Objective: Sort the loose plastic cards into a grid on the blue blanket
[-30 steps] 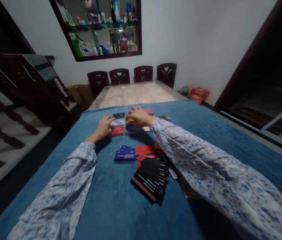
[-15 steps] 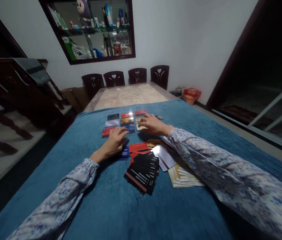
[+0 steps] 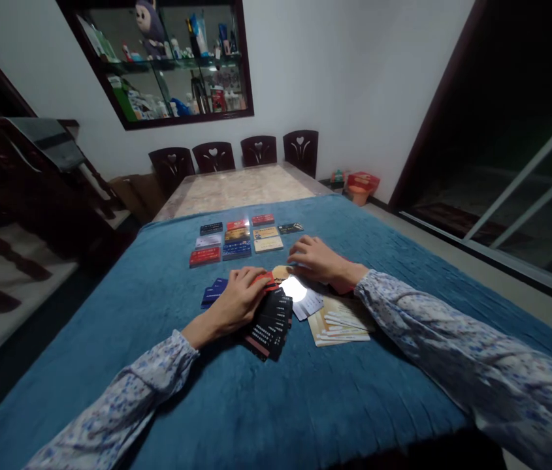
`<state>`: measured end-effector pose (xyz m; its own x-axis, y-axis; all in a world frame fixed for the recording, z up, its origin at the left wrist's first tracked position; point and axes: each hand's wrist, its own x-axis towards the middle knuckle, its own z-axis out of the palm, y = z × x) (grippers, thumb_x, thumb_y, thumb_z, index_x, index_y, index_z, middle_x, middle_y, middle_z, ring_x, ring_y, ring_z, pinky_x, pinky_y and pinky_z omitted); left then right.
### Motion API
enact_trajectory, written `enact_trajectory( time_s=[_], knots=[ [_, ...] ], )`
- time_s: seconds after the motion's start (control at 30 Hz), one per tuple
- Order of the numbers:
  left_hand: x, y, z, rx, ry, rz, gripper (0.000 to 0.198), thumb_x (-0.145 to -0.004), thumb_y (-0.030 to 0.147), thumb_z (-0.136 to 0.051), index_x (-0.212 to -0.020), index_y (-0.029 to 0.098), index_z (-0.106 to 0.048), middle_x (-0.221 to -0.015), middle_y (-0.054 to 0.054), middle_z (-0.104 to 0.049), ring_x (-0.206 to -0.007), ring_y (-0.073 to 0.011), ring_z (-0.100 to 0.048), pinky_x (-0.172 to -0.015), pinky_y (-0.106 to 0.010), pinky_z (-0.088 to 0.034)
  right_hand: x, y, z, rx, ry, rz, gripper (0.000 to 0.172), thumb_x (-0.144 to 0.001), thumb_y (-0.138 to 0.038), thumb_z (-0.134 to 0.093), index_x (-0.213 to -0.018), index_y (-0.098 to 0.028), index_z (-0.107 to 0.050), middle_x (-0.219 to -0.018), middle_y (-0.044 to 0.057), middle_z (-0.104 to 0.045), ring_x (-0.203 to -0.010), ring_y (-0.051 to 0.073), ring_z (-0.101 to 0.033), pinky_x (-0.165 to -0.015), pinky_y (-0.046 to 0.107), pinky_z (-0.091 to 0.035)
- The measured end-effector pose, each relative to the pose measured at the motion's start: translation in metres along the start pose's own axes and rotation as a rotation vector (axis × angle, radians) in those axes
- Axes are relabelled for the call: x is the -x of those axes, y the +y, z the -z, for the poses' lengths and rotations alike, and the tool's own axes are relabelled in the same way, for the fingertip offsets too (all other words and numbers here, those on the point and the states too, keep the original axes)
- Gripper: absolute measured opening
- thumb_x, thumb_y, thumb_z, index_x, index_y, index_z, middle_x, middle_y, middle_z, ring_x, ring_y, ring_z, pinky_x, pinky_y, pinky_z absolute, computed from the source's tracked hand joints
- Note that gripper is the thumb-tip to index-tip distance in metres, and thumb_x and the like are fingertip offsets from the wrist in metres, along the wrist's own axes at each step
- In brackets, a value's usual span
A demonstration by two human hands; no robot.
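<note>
Resting on the red cards (image 3: 264,281) and the upper end of the black cards (image 3: 272,321), left hand (image 3: 236,299) had fingers bent, close together; couldn't tell if they pinched anything. Right hand (image 3: 322,261) had curled fingers at the far end of the pale grey cards (image 3: 309,303); grip hidden, couldn't tell. Blue cards (image 3: 211,294) lay just left of the left fingers, cream cards (image 3: 340,321) nearer the body than the right fingers. Card stacks (image 3: 236,250) sat in rows beyond both sets of fingertips. All lay on a blue cloth (image 3: 256,405), lightly wrinkled, over the near part of a table (image 3: 236,189); pale stone-look top showed past the stacks. Farther ahead of the fingers: four dark chairs (image 3: 213,157) with heart cutouts, white wall (image 3: 334,78), wall cabinet (image 3: 178,81) holding bottles (image 3: 176,48) and a plush toy (image 3: 150,27). Well left, wooden railing (image 3: 21,260); well right, red bag (image 3: 364,181) by an orange bin (image 3: 358,194). Room dim, bright glare (image 3: 292,288) on the pale grey cards.
</note>
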<state>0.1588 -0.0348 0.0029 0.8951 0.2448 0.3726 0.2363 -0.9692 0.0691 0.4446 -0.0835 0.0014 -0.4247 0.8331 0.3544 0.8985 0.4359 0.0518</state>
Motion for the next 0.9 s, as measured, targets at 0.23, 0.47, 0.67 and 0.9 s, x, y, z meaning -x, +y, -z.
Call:
enact_trajectory(
  time_s=[0.23,0.47,0.67,0.9],
  knots=[
    [0.012,0.050,-0.006,-0.020,-0.015,-0.027,0.044,-0.102,0.042,-0.049,-0.140,0.023,-0.056,-0.143,-0.018,-0.058,-0.126,-0.0354,-0.052,-0.099,-0.057,-0.041,0.042,-0.025,0.015,-0.021,0.050,0.015,0.028,-0.102,-0.031,-0.052,-0.120,-0.023,-0.072,-0.121,0.015,-0.068,-0.111,0.027,-0.051,-0.088,0.040,-0.039],
    [0.014,0.062,-0.012,-0.036,-0.132,-0.095,0.055,-0.100,0.050,-0.052,-0.148,0.023,-0.051,-0.148,-0.022,-0.052,-0.130,-0.0385,-0.050,-0.102,-0.060,-0.042,0.070,-0.039,0.020,-0.080,0.072,-0.039,0.038,-0.103,-0.030,-0.044,-0.131,-0.022,-0.067,-0.128,0.018,-0.065,-0.120,0.031,-0.052,-0.099,0.052,-0.044],
    [0.004,0.011,-0.008,0.010,-0.127,-0.159,0.051,-0.103,0.041,-0.048,-0.152,0.026,-0.047,-0.148,-0.019,-0.053,-0.133,-0.0338,-0.050,-0.107,-0.054,-0.043,0.100,-0.064,0.017,-0.157,-0.033,0.029,0.078,-0.089,-0.069,-0.058,-0.154,-0.027,-0.048,-0.150,0.020,-0.052,-0.133,0.038,-0.047,-0.107,0.058,-0.040],
    [-0.013,-0.026,-0.014,0.024,-0.104,-0.060,0.047,-0.105,0.039,-0.045,-0.148,0.022,-0.052,-0.142,-0.019,-0.057,-0.127,-0.0308,-0.053,-0.106,-0.051,-0.044,0.094,-0.064,0.004,-0.102,-0.039,0.035,0.086,-0.089,-0.080,-0.049,-0.156,-0.026,-0.045,-0.151,0.021,-0.050,-0.135,0.038,-0.044,-0.110,0.058,-0.035]
  ],
)
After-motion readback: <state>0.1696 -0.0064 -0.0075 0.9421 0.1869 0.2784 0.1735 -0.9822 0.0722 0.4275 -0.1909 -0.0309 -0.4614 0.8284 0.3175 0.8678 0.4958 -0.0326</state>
